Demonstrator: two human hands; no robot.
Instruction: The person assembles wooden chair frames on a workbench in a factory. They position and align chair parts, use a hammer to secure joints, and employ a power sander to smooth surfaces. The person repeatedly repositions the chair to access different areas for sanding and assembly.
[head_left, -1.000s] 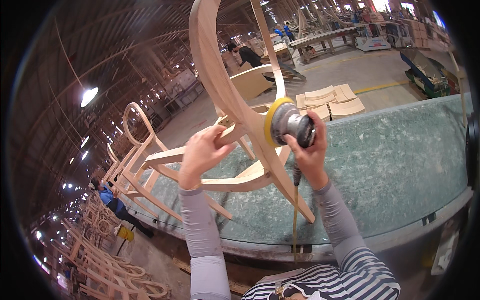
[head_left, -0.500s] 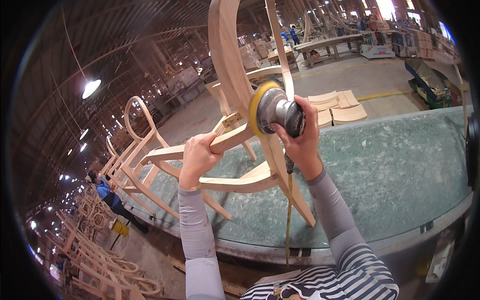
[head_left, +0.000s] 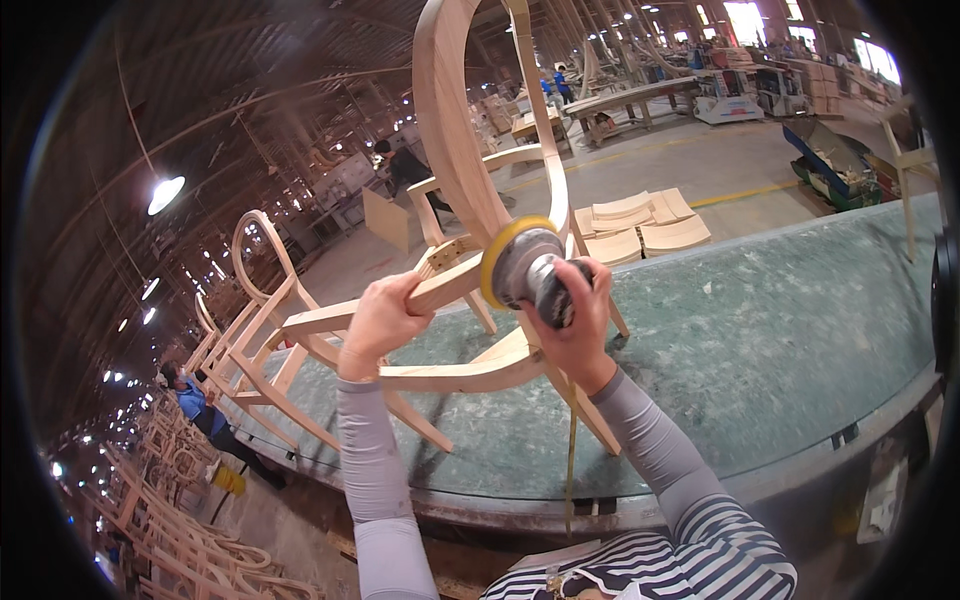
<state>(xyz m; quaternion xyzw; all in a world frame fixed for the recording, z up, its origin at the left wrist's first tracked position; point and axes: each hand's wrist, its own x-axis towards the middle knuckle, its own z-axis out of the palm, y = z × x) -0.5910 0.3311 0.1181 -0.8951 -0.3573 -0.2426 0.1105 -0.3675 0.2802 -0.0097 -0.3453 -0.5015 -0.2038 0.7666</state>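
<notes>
A bare wooden chair frame [head_left: 460,150] with a tall rounded back stands on the green bench. My left hand [head_left: 385,318] is closed round a pale wooden bar of it, left of the back's foot. In my right hand [head_left: 578,335] is a round power sander [head_left: 527,268], gripped by its dark rear body. The sander's yellow-edged pad lies against the joint where the back post meets the bar, and hides that joint. A thin hose [head_left: 571,470] hangs below the sander, past the front leg.
The worn green bench top [head_left: 740,330] runs left to right. More chair frames [head_left: 265,260] stand at its left end, near a person in blue [head_left: 200,405]. Curved wooden panels [head_left: 650,220] lie beyond the bench. Behind the chair, a person in dark clothes [head_left: 405,165] is beside a flat board [head_left: 386,220].
The sander and my right hand have moved down and a little left along the chair back's base. My left hand keeps its hold. A person in dark clothes now shows behind the chair.
</notes>
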